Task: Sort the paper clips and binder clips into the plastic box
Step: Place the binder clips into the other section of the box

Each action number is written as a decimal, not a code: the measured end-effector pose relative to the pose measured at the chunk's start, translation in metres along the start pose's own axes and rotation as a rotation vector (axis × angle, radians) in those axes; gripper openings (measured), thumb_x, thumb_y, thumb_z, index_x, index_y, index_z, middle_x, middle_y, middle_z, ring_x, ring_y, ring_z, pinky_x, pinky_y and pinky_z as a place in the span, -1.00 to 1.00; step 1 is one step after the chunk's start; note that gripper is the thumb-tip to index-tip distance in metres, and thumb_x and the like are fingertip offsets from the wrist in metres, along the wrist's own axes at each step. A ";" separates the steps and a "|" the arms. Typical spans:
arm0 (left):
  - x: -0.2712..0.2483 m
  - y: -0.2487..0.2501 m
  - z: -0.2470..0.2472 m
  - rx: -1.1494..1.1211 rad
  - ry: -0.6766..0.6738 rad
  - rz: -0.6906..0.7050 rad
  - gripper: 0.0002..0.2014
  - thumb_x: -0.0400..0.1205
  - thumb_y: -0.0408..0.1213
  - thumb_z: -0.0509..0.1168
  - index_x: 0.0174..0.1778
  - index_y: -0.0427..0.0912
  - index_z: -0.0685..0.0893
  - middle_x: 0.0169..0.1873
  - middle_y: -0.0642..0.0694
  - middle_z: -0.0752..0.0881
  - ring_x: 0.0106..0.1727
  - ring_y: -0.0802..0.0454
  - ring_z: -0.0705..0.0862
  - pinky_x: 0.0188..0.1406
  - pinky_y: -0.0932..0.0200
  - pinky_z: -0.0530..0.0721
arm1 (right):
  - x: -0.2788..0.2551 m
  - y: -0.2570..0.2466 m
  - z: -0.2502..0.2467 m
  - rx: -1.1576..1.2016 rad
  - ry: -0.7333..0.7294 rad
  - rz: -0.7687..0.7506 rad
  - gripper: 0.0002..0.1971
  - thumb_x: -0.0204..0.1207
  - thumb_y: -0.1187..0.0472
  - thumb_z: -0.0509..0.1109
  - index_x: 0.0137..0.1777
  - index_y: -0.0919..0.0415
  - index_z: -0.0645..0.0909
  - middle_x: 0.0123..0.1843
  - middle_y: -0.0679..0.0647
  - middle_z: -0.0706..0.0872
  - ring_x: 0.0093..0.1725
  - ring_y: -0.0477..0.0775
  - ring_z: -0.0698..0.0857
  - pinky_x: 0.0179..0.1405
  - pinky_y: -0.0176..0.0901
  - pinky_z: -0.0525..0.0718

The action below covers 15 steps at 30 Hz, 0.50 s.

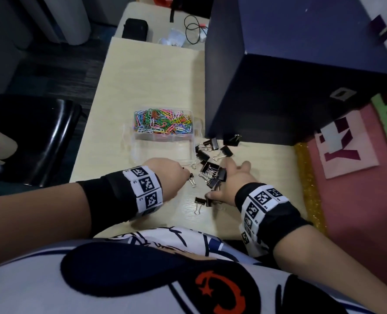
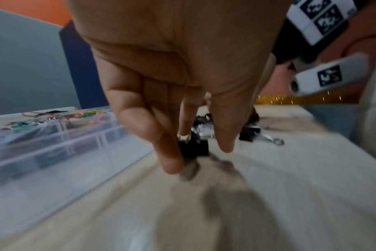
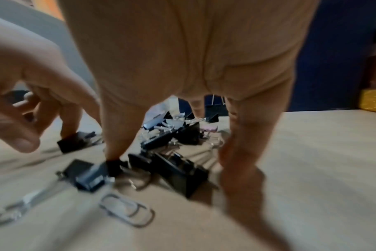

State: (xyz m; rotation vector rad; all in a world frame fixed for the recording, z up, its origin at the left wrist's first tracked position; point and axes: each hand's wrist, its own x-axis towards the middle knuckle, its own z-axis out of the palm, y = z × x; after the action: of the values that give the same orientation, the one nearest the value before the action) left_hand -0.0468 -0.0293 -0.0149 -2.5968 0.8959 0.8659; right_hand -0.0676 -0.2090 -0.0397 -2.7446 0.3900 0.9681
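While the coloured paper clips [image 1: 163, 120] already fill the far compartment of the clear plastic box [image 1: 129, 141] just beyond the left hand [image 1: 165, 175], the step in hand appears to be gathering the binder clips. That box's nearer compartment looks bare, so the next move likely calls for lifting clips over its low wall and letting go there. Between the hands and under the right hand [image 1: 231, 184] lies the loose heap of black binder clips [image 1: 211, 172] on the pale wooden desk [image 1: 151, 75]. The left hand, fingers pointing down, pinches one small black binder clip [image 2: 193, 147] between thumb and fingertips. The right hand spreads over the heap, fingers straight, thumb tip pressing a single black clip [image 1: 201, 201] to the desk; it grips nothing. One silver wire paper clip [image 3: 127, 210] lies nearest its wrist.
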 end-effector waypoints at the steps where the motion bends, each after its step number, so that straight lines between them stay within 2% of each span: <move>1: 0.001 0.003 0.002 0.013 -0.014 -0.011 -0.80 0.64 -0.34 0.18 0.18 -0.16 0.47 -0.30 -0.06 0.57 -0.29 -0.14 0.52 -0.37 0.05 0.51 | 0.002 -0.001 0.003 0.010 0.018 -0.053 0.04 0.22 -0.21 0.60 0.60 -0.16 0.02 0.45 0.18 0.13 0.23 0.24 0.60 0.16 -0.05 0.64; 4: 0.004 0.008 0.005 0.051 0.002 -0.013 -0.72 0.64 -0.37 0.17 0.27 -0.16 0.44 0.04 -0.16 0.64 0.01 -0.22 0.68 -0.31 0.04 0.50 | 0.007 -0.003 0.007 0.004 0.090 -0.209 -0.16 0.37 -0.20 0.49 0.58 -0.20 0.13 0.49 0.14 0.08 0.34 0.24 0.51 0.34 -0.01 0.56; 6: 0.006 0.009 0.007 0.035 0.001 -0.008 -0.71 0.65 -0.38 0.14 0.29 -0.17 0.44 0.13 -0.19 0.59 0.12 -0.24 0.67 -0.25 0.02 0.50 | 0.009 -0.003 0.007 0.009 0.106 -0.259 -0.31 0.48 -0.15 0.42 0.55 -0.12 0.22 0.47 0.15 0.14 0.35 0.24 0.47 0.33 0.00 0.54; 10: 0.006 0.008 0.011 0.021 0.023 -0.026 -0.73 0.66 -0.35 0.15 0.29 -0.16 0.44 0.11 -0.19 0.57 0.07 -0.25 0.68 -0.29 0.03 0.50 | 0.013 -0.003 0.006 -0.031 0.145 -0.277 -0.44 0.52 -0.05 0.38 0.47 0.00 0.31 0.44 0.17 0.22 0.26 0.26 0.50 0.22 0.04 0.60; 12: 0.006 0.008 0.012 0.007 0.061 -0.023 -0.74 0.72 -0.21 0.11 0.31 -0.16 0.44 0.14 -0.18 0.56 0.07 -0.25 0.68 -0.31 0.04 0.48 | 0.015 -0.003 0.006 -0.036 0.163 -0.274 -0.54 0.52 0.06 0.35 0.40 0.08 0.37 0.42 0.18 0.26 0.20 0.27 0.54 0.15 0.02 0.62; 15: 0.004 0.006 0.012 -0.038 0.129 -0.010 -0.65 0.73 -0.03 0.06 0.34 -0.15 0.42 0.22 -0.14 0.54 0.10 -0.22 0.66 -0.26 0.06 0.46 | 0.018 -0.001 0.003 -0.007 0.193 -0.288 -0.65 0.51 0.22 0.32 0.30 0.13 0.44 0.35 0.16 0.35 0.07 0.24 0.60 0.09 -0.01 0.65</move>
State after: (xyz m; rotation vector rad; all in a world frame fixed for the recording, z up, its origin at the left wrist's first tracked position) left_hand -0.0531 -0.0312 -0.0270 -2.7136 0.9072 0.7268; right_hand -0.0557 -0.2098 -0.0534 -2.8052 0.0165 0.6369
